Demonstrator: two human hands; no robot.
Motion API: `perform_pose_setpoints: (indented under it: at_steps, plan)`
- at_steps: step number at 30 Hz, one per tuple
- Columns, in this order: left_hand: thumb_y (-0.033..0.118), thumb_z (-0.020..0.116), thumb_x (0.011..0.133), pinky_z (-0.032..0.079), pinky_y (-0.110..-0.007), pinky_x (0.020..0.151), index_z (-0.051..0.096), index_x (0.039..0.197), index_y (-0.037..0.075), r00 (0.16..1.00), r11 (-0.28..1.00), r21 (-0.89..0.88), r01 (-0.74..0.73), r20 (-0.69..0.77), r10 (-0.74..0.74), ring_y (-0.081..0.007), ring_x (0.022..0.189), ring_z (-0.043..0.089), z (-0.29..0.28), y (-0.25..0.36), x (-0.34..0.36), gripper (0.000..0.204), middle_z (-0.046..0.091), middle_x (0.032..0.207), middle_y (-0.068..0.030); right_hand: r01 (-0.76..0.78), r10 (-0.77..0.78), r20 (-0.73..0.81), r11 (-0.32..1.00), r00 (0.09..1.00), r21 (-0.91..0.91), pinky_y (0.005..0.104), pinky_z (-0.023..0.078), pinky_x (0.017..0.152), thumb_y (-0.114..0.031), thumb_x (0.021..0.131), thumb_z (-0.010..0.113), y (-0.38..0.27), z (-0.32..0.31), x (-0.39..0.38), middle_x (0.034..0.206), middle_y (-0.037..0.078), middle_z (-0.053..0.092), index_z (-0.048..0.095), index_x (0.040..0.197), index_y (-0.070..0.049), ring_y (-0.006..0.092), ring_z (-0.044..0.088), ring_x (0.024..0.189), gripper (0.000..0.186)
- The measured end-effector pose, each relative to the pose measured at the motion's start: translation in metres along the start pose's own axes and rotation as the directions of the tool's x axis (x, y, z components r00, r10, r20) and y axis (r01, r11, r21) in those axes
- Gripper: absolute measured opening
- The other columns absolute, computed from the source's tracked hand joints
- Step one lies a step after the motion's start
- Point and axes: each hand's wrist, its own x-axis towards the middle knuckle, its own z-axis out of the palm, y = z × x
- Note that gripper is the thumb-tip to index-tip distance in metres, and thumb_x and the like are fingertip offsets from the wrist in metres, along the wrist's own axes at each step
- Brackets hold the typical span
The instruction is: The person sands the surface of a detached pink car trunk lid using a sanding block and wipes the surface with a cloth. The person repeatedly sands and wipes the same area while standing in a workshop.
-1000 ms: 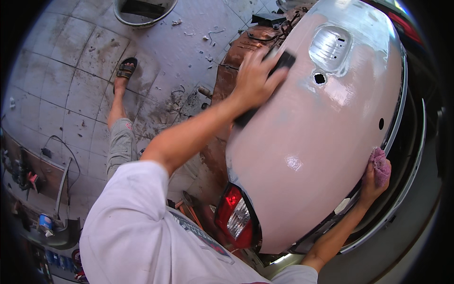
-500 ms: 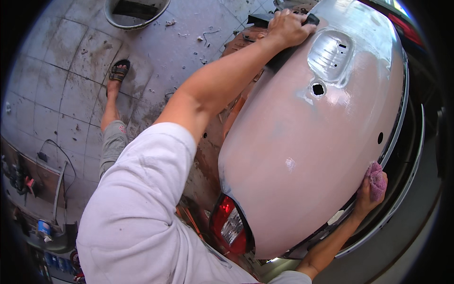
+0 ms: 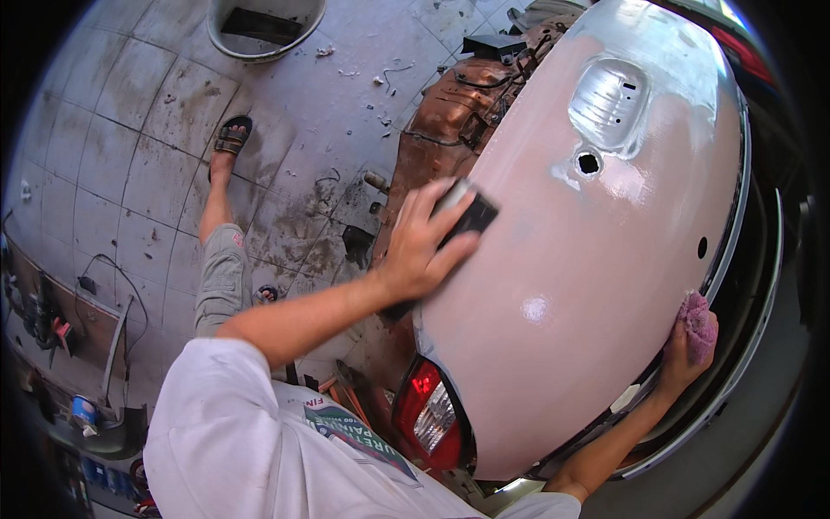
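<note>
Left hand (image 3: 417,246): fingers partly spread, gripping the black block (image 3: 475,216)
Block position: beneath those fingers, along the pink panel's (image 3: 571,251) left edge
Right hand (image 3: 692,342): fingers bunched around purple cloth (image 3: 698,325), by panel's right edge

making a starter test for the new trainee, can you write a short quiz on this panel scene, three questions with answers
1. True or false: the left hand holds nothing.
2. Multiple choice: what does the right hand hold?
a) a screwdriver
b) a pink-purple cloth
c) a spray gun
3. Fill in: near the jagged dark hole in the pinkish panel, the recess is ____ in colour.

Key:
1. False; it grips a dark block.
2. b
3. silvery
</note>
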Motion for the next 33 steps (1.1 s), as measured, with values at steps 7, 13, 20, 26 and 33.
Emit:
perform_pose_setpoints:
  at_steps: [7,13,20,26,33]
  plan:
    - [0.038,0.064,0.098,0.059,-0.051,0.093,0.072,0.130,0.005,0.991,0.995,0.083,0.050,-0.126,-0.040,-0.0403,0.111,0.073,0.085,-0.061,0.345,0.046,0.075,0.125,-0.0249,0.048,-0.048,0.003,0.999,0.999,-0.024,0.0330,0.047,0.100,-0.010,0.090,0.079,-0.007,-0.003,0.007,0.114,0.005,0.065,0.069,0.119,0.005,0.0180,0.063,0.107,0.034]
    - [0.045,0.066,0.099,0.042,-0.053,0.113,0.067,0.144,0.009,0.989,0.994,0.111,-0.007,-0.148,0.024,-0.0470,0.129,0.053,0.039,-0.026,0.125,0.057,0.057,0.141,-0.0293,0.017,-0.015,-0.020,0.996,1.000,0.084,0.0326,0.046,0.099,-0.012,0.091,0.078,0.000,0.008,0.010,0.114,0.005,0.065,0.069,0.120,0.004,0.0178,0.063,0.106,0.034]
    - [0.034,0.074,0.097,0.042,-0.051,0.113,0.063,0.146,-0.001,0.989,0.989,0.037,0.141,0.030,-0.142,-0.0444,0.130,0.052,-0.011,0.029,-0.048,0.061,0.052,0.150,-0.0274,-0.012,0.012,-0.017,0.999,1.000,0.037,0.0332,0.046,0.099,-0.012,0.089,0.081,0.004,-0.001,0.001,0.113,0.006,0.064,0.068,0.119,0.004,0.0185,0.062,0.106,0.037]
    - [0.050,0.067,0.096,0.049,-0.048,0.106,0.079,0.127,0.016,0.981,0.984,0.050,0.171,-0.101,-0.166,-0.0405,0.120,0.062,0.059,-0.033,0.241,0.048,0.069,0.127,-0.0254,0.028,-0.029,-0.027,0.999,0.999,-0.026,0.0338,0.046,0.100,-0.018,0.082,0.085,-0.005,-0.003,0.003,0.112,0.007,0.063,0.066,0.113,0.002,0.0190,0.061,0.105,0.042]
    - [0.058,0.062,0.098,0.045,-0.055,0.111,0.075,0.134,0.019,0.981,0.978,0.085,0.192,-0.036,-0.190,-0.0464,0.133,0.054,0.083,-0.044,0.292,0.054,0.061,0.140,-0.0275,-0.008,0.008,-0.019,1.000,1.000,0.022,0.0324,0.046,0.099,-0.016,0.089,0.081,-0.001,0.004,0.008,0.112,0.005,0.065,0.069,0.118,0.003,0.0172,0.062,0.104,0.037]
